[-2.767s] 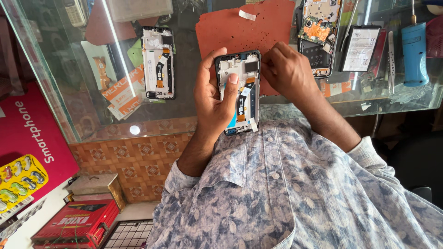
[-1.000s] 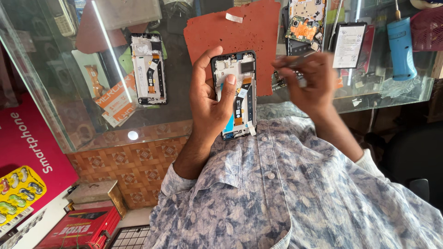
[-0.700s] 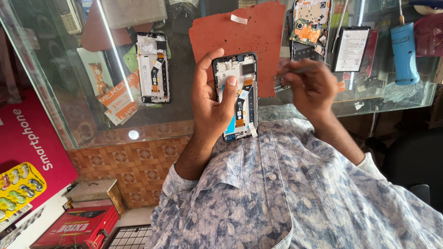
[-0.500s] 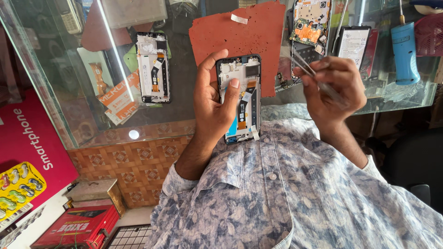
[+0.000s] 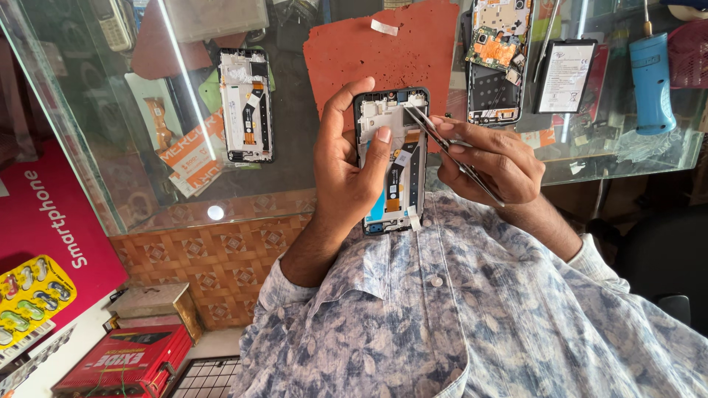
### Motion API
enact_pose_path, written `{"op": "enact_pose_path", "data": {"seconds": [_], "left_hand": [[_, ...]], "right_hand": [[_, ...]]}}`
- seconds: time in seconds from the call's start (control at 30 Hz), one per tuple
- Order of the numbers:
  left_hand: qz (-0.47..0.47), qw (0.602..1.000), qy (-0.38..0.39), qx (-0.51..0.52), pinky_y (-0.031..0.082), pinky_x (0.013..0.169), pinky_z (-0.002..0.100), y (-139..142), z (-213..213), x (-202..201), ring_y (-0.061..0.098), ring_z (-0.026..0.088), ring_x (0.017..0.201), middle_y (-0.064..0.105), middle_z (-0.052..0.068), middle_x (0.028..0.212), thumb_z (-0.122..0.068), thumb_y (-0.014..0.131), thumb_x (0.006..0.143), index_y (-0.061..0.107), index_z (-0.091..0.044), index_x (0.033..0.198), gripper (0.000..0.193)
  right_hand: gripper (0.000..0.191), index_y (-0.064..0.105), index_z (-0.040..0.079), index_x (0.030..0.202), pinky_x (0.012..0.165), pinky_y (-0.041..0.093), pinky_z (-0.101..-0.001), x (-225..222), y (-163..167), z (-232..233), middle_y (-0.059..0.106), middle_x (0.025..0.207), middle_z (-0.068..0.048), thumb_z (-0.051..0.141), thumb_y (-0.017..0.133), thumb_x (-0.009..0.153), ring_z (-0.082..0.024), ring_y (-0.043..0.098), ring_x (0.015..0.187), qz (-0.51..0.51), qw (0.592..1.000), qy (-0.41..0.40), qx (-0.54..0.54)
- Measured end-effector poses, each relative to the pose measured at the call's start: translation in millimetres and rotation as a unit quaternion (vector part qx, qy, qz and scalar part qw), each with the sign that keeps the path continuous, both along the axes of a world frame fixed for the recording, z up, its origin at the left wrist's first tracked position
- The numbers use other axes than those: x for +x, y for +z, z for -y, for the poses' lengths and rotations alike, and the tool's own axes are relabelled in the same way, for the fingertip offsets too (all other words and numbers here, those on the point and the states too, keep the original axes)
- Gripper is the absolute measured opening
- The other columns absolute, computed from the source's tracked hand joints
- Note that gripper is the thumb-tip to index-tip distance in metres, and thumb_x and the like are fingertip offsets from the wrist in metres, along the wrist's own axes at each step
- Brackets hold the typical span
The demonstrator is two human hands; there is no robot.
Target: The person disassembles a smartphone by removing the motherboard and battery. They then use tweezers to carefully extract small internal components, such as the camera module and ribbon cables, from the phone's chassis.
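At the centre of the frame, the left hand (image 5: 346, 173) clasps an opened black smartphone frame with exposed internals (image 5: 391, 158), while the right hand (image 5: 490, 162) pinches thin metal tweezers (image 5: 450, 151) whose tips touch the phone's upper part.

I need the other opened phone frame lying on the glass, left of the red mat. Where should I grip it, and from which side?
Take the opened phone frame by its two long edges near mid-length, coming straight down from above. It lies flat on the glass counter, open side up, so the bare rims look safer than the exposed ribbon inside. Both hands are occupied.
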State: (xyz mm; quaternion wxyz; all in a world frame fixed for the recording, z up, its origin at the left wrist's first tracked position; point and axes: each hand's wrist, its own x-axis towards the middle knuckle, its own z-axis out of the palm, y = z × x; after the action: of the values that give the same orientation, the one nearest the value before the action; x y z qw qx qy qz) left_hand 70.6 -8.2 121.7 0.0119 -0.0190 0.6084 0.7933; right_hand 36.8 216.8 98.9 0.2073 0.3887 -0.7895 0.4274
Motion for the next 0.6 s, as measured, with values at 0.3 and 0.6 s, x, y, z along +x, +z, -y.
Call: {"op": "enact_pose_path", "data": {"seconds": [0.3, 0.6], "left_hand": [[0.0, 1.0, -0.001, -0.003, 0.051, 0.062, 0.019, -0.8, -0.9, -0.4, 0.07, 0.006, 0.081, 0.074, 0.017, 0.112, -0.004, 0.057, 0.113, 0.035, -0.004, 0.156, 0.049], [-0.011, 1.0, 0.002, -0.003, 0.052, 0.062, 0.019, -2.4, -1.6, -0.4, 0.069, 0.006, 0.081, 0.073, 0.017, 0.108, -0.004, 0.057, 0.114, 0.035, -0.003, 0.157, 0.049]], "right_hand": [[0.024, 0.057, -0.002, 0.1, 0.081, 0.069, -0.04, -5.3, 2.4, 5.5, 0.071, 0.116, -0.024, -0.008, 0.078, 0.091, -0.037, 0.075, 0.108, -0.008, 0.999, 0.021, -0.023], [0.021, 0.06, -0.003, 0.099, 0.083, 0.069, -0.0412, -6.8, 3.2, 6.7, 0.072, 0.114, -0.023, -0.009, 0.078, 0.09, -0.037, 0.075, 0.108, 0.001, 0.999, 0.032, -0.03]]}}
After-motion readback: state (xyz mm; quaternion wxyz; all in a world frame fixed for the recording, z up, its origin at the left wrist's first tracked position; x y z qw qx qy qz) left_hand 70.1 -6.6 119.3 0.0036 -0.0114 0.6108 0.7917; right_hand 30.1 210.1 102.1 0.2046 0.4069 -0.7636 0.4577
